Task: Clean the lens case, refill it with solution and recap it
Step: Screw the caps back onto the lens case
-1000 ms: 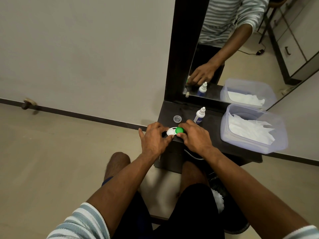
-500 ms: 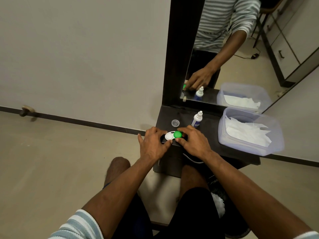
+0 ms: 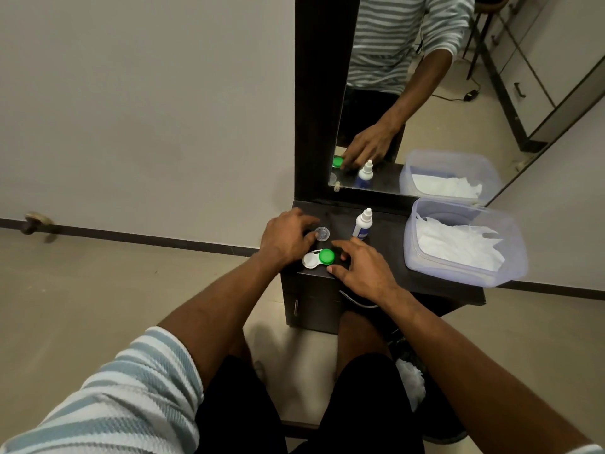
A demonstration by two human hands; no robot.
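Now the left hand (image 3: 288, 239), off the white plastic lens case (image 3: 312, 259) it steadied earlier, is touching the small clear round cap (image 3: 321, 232) with curled fingers; the relaxed right hand (image 3: 361, 268) is hovering beside the green screw cap (image 3: 326, 256) near the dark worktop's (image 3: 386, 253) front-left corner.

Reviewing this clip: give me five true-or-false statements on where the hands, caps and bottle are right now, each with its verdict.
1. A green cap sits on the right well of the lens case. True.
2. The left well is capped too. False: it lies open, white inside.
3. The left hand reaches the clear cap lying loose on the dark table. True.
4. The solution bottle is held in the right hand. False: it stands upright on the table, untouched.
5. The plastic tub is at the left, empty. False: it is at the right, with white tissue inside.
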